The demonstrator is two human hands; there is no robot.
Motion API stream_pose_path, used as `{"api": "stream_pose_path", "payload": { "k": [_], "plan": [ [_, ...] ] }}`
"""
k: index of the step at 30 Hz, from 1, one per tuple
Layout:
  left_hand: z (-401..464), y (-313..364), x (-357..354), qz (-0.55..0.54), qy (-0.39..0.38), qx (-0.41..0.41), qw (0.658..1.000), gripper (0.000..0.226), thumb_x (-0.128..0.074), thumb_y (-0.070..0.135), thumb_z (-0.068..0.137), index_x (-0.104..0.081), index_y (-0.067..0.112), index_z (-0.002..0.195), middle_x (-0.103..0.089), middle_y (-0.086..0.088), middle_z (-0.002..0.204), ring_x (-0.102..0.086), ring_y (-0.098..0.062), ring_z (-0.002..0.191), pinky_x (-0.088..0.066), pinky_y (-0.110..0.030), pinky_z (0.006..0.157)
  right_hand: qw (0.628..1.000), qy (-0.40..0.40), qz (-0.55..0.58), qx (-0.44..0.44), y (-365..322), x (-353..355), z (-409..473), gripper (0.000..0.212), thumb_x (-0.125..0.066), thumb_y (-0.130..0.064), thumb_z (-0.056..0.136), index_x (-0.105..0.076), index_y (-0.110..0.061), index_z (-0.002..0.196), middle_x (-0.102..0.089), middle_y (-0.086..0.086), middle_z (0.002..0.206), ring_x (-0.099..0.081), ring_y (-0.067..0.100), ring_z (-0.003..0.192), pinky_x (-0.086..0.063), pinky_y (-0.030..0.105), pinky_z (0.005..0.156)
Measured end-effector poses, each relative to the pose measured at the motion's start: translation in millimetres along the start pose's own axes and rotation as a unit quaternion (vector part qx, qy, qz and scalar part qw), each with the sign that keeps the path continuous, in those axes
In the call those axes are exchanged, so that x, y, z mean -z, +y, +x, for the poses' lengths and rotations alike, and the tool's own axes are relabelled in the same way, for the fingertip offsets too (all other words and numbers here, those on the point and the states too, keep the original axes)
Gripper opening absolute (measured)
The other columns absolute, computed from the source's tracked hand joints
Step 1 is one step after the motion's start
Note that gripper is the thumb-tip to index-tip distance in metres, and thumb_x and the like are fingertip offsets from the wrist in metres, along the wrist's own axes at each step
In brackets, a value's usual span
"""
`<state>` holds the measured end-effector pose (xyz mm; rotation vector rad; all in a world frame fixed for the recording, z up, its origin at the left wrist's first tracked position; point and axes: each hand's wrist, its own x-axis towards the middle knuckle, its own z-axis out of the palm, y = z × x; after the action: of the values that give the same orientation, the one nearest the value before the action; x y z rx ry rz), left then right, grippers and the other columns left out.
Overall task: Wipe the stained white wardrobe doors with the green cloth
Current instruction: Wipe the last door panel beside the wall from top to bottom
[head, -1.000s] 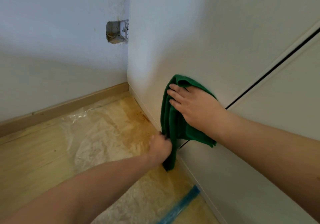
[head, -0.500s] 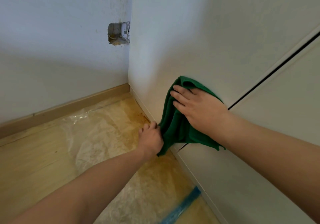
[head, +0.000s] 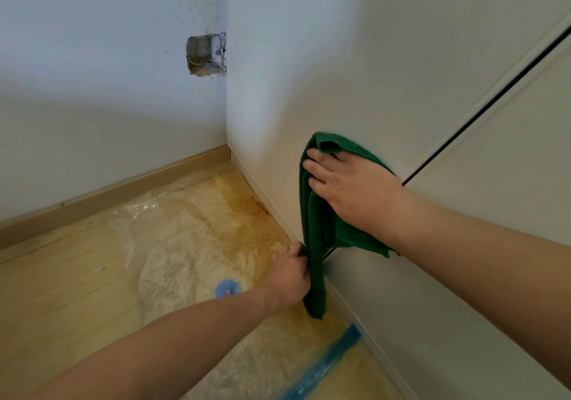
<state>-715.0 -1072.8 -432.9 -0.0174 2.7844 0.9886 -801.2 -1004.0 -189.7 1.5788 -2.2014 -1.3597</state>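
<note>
Cloth (head: pixel 321 233) is showing deep green, plain, no pattern. Wardrobe doors (head: pixel 386 69) are reading off-white w/ a thin black gap line (head: pixel 488 103) running diag. btwn them. Wall (head: pixel 92 91) is looking pale bluish-white, shading greyer lower down; wall box (head: pixel 206 54) is showing grey w/ a tan-brown patch at its bottom. Skirting board (head: pixel 123 188) is showing light brown. Floor (head: pixel 55 301) is looking light yellowish wood-grain. Plastic sheet (head: pixel 191 245) is showing clear/whitish, crinkled, w/ orange-brown staining nr the door base. Tape strip (head: pixel 324 365) and round spot (head: pixel 227 288) are showing blue.
</note>
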Motion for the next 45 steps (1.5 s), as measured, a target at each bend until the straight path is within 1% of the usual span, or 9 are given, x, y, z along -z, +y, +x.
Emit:
{"api": "stream_pose_path", "payload": {
  "k": [5, 9, 12, 17, 20, 23, 28, 37, 45],
  "plan": [
    [3.3, 1.8, 18.0, -0.314, -0.044, 0.11, 0.942, 0.029, -0.046, 0.016, 0.104, -0.067, 0.005, 0.121, -0.055, -0.007, 0.129, -0.055, -0.026, 0.12, -0.043, -0.044, 0.108, 1.0, 0.001, -0.001, -0.006, 5.7, 8.0, -2.0, 0.051, -0.028, -0.029, 0.105, -0.03, -0.009, 0.152, -0.017, 0.014, 0.162, -0.01, 0.033, 0.15, -0.017, 0.046, 0.119],
    [34.8, -9.9, 99.0, -0.43, 0.17, 0.246, 0.852, 0.031, -0.037, 0.0, 0.098, -0.055, 0.019, 0.114, -0.063, -0.005, 0.105, -0.063, -0.029, 0.1, -0.056, -0.041, 0.083, 0.997, 0.057, -0.002, -0.051, 22.8, 14.9, 6.4, 0.056, -0.018, -0.023, 0.101, -0.023, -0.008, 0.155, -0.01, 0.016, 0.164, -0.006, 0.034, 0.151, -0.018, 0.047, 0.12],
    [47.1, -13.2, 136.2, -0.37, 0.279, 0.199, 0.864, 0.03, -0.04, -0.002, 0.094, -0.044, 0.022, 0.111, -0.058, -0.003, 0.1, -0.06, -0.022, 0.089, -0.057, -0.04, 0.072, 0.991, 0.096, -0.013, -0.091, 32.8, 18.5, 17.9, 0.059, -0.02, -0.023, 0.098, -0.032, -0.005, 0.152, -0.018, 0.018, 0.162, -0.012, 0.036, 0.15, -0.023, 0.05, 0.118],
    [55.2, -2.2, 98.0, -0.375, 0.2, 0.131, 0.896, 0.042, -0.054, 0.007, 0.087, -0.049, 0.017, 0.128, -0.061, -0.001, 0.114, -0.06, -0.019, 0.106, -0.053, -0.033, 0.084, 0.993, 0.081, -0.02, -0.08, 29.8, 16.8, 19.8, 0.054, -0.025, -0.029, 0.105, -0.026, -0.006, 0.153, -0.011, 0.018, 0.163, -0.006, 0.036, 0.151, -0.021, 0.047, 0.119],
    [52.7, 5.8, 70.5, -0.416, 0.197, 0.209, 0.863, 0.032, -0.051, 0.007, 0.091, -0.047, 0.016, 0.121, -0.059, -0.005, 0.109, -0.06, -0.02, 0.096, -0.054, -0.035, 0.075, 0.995, 0.075, -0.023, -0.058, 23.5, 14.4, 19.4, 0.051, -0.026, -0.029, 0.105, -0.033, -0.007, 0.151, -0.014, 0.017, 0.163, -0.009, 0.034, 0.151, -0.021, 0.045, 0.117],
    [49.3, 18.5, 51.3, -0.489, 0.17, 0.278, 0.809, 0.036, -0.047, 0.002, 0.091, -0.047, 0.015, 0.124, -0.059, -0.007, 0.111, -0.059, -0.024, 0.1, -0.056, -0.043, 0.09, 0.996, 0.065, -0.012, -0.051, 18.3, 11.7, 18.5, 0.051, -0.026, -0.028, 0.105, -0.033, -0.007, 0.151, -0.014, 0.017, 0.163, -0.009, 0.034, 0.151, -0.018, 0.045, 0.118],
    [15.0, 59.9, -0.1, -0.5, 0.09, 0.306, 0.805, 0.034, -0.045, 0.001, 0.093, -0.047, 0.019, 0.122, -0.061, -0.007, 0.111, -0.06, -0.022, 0.099, -0.054, -0.042, 0.097, 1.0, 0.016, 0.004, -0.005, 2.1, 3.7, 0.7, 0.051, -0.024, -0.028, 0.106, -0.032, -0.007, 0.151, -0.015, 0.016, 0.163, -0.009, 0.033, 0.151, -0.013, 0.046, 0.119],
    [67.2, 34.7, 74.2, -0.549, 0.223, 0.304, 0.746, 0.034, -0.043, 0.0, 0.088, -0.038, 0.021, 0.114, -0.052, -0.009, 0.113, -0.057, -0.027, 0.099, -0.054, -0.046, 0.088, 0.997, 0.047, 0.002, -0.056, 43.8, 30.2, -10.1, 0.053, -0.024, -0.028, 0.105, -0.024, -0.011, 0.155, -0.009, 0.014, 0.164, -0.003, 0.032, 0.152, -0.009, 0.049, 0.122],
    [8.0, 101.9, 3.3, -0.505, 0.092, 0.309, 0.801, 0.034, -0.042, 0.002, 0.097, -0.039, 0.011, 0.131, -0.054, -0.009, 0.121, -0.053, -0.024, 0.103, -0.051, -0.042, 0.096, 0.999, 0.0, -0.029, -0.029, 18.3, 10.6, -44.3, 0.054, -0.02, -0.031, 0.106, -0.015, -0.014, 0.157, 0.0, 0.012, 0.165, 0.005, 0.031, 0.152, 0.004, 0.05, 0.122]
  ]
}}
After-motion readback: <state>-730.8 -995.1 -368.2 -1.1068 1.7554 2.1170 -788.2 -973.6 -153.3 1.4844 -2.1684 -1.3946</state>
